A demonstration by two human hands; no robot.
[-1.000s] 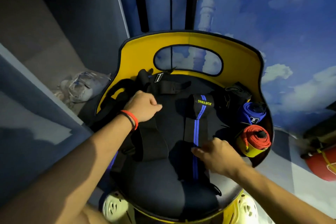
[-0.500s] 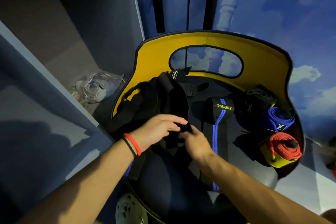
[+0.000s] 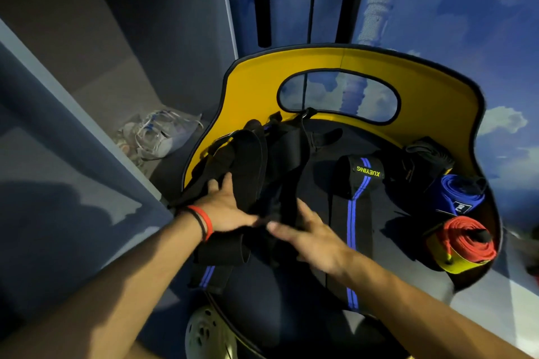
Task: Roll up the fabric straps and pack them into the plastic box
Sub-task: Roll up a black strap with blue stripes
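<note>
Yellow-backed chair [image 3: 423, 102], seat bearing a heap of black straps [image 3: 280, 160], seemingly limp and light, and a flat blue-striped strap [image 3: 354, 227], probably best pinched at a free end; left hand [image 3: 224, 208] and right hand [image 3: 315, 236] lay spread-fingered on the heap, gripping nothing; plastic box unseen.

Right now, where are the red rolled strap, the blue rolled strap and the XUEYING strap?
red rolled strap [image 3: 460, 245], head view, on its coiled red end.
blue rolled strap [image 3: 458, 191], head view, on its outer wrap.
XUEYING strap [image 3: 353, 213], head view, on the blue stripes below the label.
</note>
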